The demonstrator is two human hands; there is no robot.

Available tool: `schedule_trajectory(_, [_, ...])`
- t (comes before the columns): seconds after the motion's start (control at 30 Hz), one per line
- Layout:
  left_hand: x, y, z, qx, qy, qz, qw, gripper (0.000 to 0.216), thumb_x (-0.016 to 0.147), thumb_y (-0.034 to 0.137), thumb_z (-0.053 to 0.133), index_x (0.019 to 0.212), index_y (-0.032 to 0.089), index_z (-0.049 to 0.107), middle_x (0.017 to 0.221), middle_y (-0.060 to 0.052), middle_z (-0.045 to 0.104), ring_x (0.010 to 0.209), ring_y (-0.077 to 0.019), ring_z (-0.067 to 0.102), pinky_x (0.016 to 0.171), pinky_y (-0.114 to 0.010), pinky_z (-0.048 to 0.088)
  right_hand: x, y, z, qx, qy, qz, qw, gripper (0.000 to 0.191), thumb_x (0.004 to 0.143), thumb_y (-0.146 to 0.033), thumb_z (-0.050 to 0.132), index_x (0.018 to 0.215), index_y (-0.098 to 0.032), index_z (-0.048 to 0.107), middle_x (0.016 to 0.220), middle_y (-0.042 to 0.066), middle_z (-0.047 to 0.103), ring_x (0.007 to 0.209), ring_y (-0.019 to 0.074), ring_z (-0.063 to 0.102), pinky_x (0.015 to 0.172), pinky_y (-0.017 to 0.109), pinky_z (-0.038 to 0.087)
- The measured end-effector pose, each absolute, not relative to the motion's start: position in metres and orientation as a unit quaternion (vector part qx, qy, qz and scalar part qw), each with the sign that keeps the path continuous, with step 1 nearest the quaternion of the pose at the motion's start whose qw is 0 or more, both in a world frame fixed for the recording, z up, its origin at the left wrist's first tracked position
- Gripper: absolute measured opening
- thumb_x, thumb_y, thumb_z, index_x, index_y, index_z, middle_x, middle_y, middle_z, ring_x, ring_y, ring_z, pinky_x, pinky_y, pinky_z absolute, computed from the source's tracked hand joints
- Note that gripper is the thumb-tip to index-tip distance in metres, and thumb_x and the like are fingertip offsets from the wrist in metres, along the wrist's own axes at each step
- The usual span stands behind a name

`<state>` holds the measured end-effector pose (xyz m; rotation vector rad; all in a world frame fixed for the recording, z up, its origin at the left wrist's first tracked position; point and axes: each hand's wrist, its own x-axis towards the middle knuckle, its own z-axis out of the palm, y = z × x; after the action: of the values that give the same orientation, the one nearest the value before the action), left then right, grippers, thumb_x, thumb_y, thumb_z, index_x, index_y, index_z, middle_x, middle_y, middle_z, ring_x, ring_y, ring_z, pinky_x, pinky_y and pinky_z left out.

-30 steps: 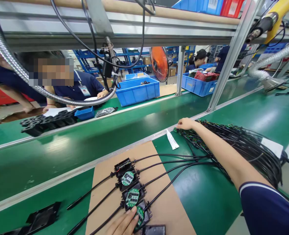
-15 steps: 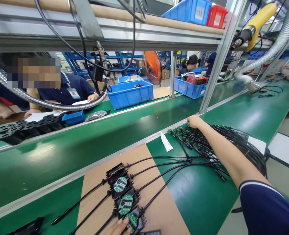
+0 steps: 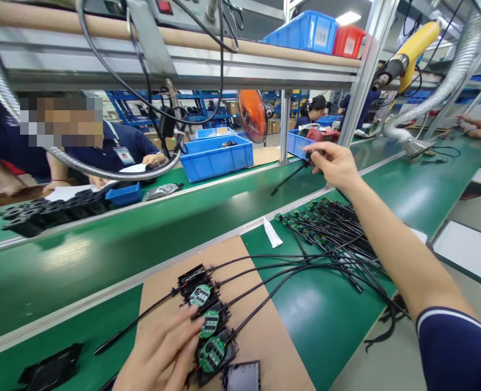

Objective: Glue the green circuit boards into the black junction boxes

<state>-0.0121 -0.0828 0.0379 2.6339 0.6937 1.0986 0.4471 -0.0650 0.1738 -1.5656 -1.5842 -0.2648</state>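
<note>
Steering from afar, I pinch a black cable [image 3: 289,179] in my right hand [image 3: 333,163], now lifted beyond the cardboard sheet [image 3: 273,331] and singled out from the cable bundle [image 3: 330,222] right of it, my left hand [image 3: 162,347] extending loose fingers over its round circuit boards [image 3: 212,354].

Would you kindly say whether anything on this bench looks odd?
Nothing looks plainly spilled or damaged. A small white item lies slantwise by the metal rail, unlike the black cables beside it, so it seems stray.
</note>
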Motion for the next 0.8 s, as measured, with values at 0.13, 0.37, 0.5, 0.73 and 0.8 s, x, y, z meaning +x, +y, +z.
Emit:
schedule_trajectory(0.13, [0.059,-0.073,0.129,0.832,0.26,0.434,0.227,0.038,0.082,0.03,0.066,0.12,0.025,0.062,0.122,-0.007,0.064,0.114,-0.0267,0.057,0.102,-0.039,0.044,0.366,-0.079,0.232,-0.452,-0.733,0.105,0.498,0.039,0.088,-0.045,0.061,0.116,-0.018,0.066,0.056,-0.005,0.048,0.042,0.0058,0.048,0.038,0.016,0.038])
schedule_trajectory(0.37, [0.103,-0.075,0.173,0.672,0.16,0.421,0.588,0.029,0.088,0.044,0.06,0.087,0.016,0.053,0.068,0.003,0.053,0.065,-0.0127,0.061,0.069,-0.031,0.056,0.288,-0.106,0.222,-0.379,-0.739,0.312,0.461,0.05,0.079,-0.028,0.072,0.127,-0.021,0.058,0.072,-0.005,0.055,0.047,0.0046,0.05,0.039,0.016,0.043])
schedule_trajectory(0.5, [0.083,-0.092,0.162,0.657,0.17,0.373,0.633,0.038,0.081,0.051,0.068,0.088,0.016,0.053,0.079,0.0,0.057,0.077,-0.0148,0.063,0.068,-0.028,0.055,0.257,-0.112,0.196,-0.411,-0.712,0.308,0.479,0.018,0.081,-0.027,0.069,0.094,-0.015,0.068,0.068,-0.002,0.057,0.048,0.0058,0.05,0.04,0.017,0.043])
schedule_trajectory(0.73, [0.012,-0.099,0.165,0.656,0.252,0.423,0.573,0.025,0.091,0.042,0.058,0.089,0.018,0.054,0.054,0.009,0.034,0.038,-0.0026,0.029,0.037,-0.012,0.023,0.258,-0.143,0.164,-0.452,-0.739,0.383,0.32,0.037,0.086,-0.047,0.061,0.113,-0.021,0.062,0.075,0.0,0.06,0.049,0.0086,0.049,0.039,0.019,0.034])
schedule_trajectory(0.8, [-0.021,-0.103,0.155,0.688,0.296,0.403,0.525,0.027,0.09,0.045,0.058,0.093,0.019,0.054,0.054,0.009,0.033,0.04,-0.0036,0.026,0.039,-0.013,0.022,0.266,-0.16,0.135,-0.5,-0.753,0.381,0.194,0.031,0.089,-0.047,0.056,0.097,-0.02,0.067,0.069,0.0,0.06,0.053,0.0111,0.051,0.045,0.022,0.037])
